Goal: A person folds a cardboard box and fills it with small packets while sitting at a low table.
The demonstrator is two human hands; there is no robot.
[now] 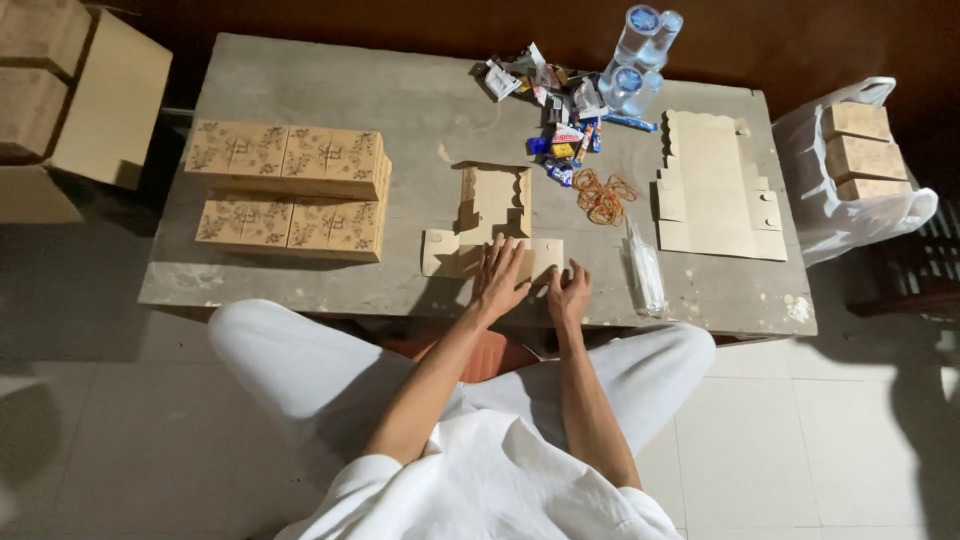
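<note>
A flat tan cardboard box blank (492, 215), partly folded with one panel standing up, lies near the front edge of a grey table (330, 120). My left hand (498, 278) presses flat on its near flap, fingers spread. Beside it my right hand (569, 292) rests on the right end of the same flap, fingers curled at the table's edge. Neither hand grips anything.
Two stacks of finished printed boxes (288, 188) stand at the left. A pile of unfolded blanks (715, 185), orange rubber bands (601, 195), small snack packets (560, 110), water bottles (635, 55) and a clear sleeve (645, 275) lie right. A white bag of boxes (860, 165) hangs beyond the table.
</note>
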